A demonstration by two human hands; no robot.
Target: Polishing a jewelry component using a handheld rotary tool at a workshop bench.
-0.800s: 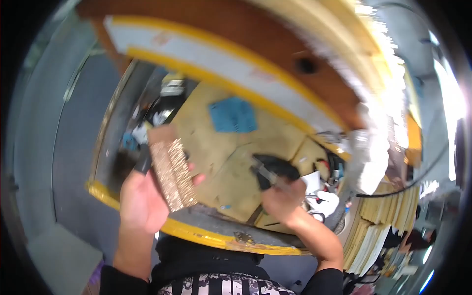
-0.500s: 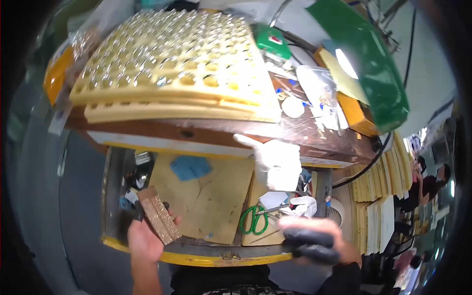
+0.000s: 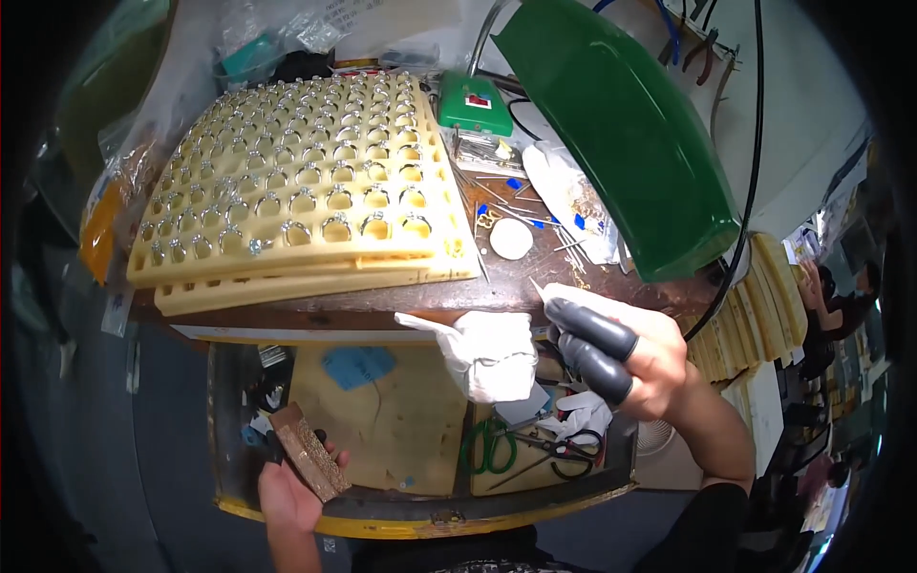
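Both hands were occupied: the left hand point(image 3: 291, 492) gripped a brown block point(image 3: 308, 451) over the open drawer point(image 3: 420, 501), the right hand point(image 3: 626, 349) pinched something small at the bench point(image 3: 382, 307) edge, leaving the rings tray point(image 3: 287, 205) untouched.

A small rectangular brown block point(image 3: 309, 451) with a rough, speckled top face sits gripped in the left hand point(image 3: 287, 492), tilted so one end points up and away. It is held low over the open drawer point(image 3: 401, 430) below the desk's front edge, near the drawer's left front corner. The right hand point(image 3: 621, 349) wears dark rubber covers on two fingers point(image 3: 592, 325) and pinches a thin white sliver point(image 3: 537, 286) at the desk's front edge.
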